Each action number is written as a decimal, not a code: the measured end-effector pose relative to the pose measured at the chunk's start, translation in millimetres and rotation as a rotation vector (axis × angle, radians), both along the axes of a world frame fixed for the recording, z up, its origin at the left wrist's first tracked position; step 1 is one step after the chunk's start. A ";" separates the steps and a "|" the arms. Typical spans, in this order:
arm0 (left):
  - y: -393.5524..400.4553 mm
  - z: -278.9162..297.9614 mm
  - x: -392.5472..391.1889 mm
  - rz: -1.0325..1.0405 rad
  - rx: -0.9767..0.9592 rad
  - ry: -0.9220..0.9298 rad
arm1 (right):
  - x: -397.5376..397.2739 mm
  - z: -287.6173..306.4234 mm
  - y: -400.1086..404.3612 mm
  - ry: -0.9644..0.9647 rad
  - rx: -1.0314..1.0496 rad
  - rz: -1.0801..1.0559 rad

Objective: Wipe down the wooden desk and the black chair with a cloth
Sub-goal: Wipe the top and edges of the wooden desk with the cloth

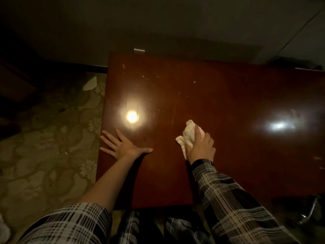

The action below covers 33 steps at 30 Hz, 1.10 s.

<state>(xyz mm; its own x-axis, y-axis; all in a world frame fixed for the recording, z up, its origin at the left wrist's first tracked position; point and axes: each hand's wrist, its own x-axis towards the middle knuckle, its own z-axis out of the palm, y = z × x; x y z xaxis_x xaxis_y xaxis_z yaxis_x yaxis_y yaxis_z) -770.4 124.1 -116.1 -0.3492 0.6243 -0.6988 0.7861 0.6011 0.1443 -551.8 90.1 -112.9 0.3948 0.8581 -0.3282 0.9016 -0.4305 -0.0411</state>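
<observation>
Now crumpled white cloth (pixel 190 136) on glossy wooden desk (pixel 228 95)

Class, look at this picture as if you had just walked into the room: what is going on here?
A person in a plaid shirt is wiping a glossy wooden desk. The right hand grips a bunched white cloth and presses it on the desktop. The left hand lies flat, fingers spread, near the desk's left edge. Faint smears show on the wood further back. Part of a dark chair shows at lower right, untouched.
</observation>
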 end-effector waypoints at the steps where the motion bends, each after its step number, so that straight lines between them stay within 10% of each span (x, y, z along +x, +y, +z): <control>1: 3.0 -0.3 -2.0 0.010 -0.020 0.000 | 7.3 -0.3 5.0 0.043 0.027 -0.028; 8: 20.6 -3.6 -4.5 0.020 -0.188 -0.018 | 5.9 -4.1 56.6 0.113 0.070 -0.396; 14: 15.8 -4.5 -7.1 -0.003 -0.152 -0.073 | -86.7 -0.5 53.6 0.159 0.007 0.069; 19: -8.1 -14.7 -19.2 0.006 0.173 -0.082 | -70.1 5.9 50.4 0.486 -0.011 0.157; 23: -30.9 -25.2 -25.1 0.137 0.511 -0.026 | -18.3 6.7 37.8 0.260 0.098 -0.127; 33: -60.6 -21.2 -58.4 0.488 0.561 -0.227 | -127.6 3.8 -52.3 0.230 -0.058 0.136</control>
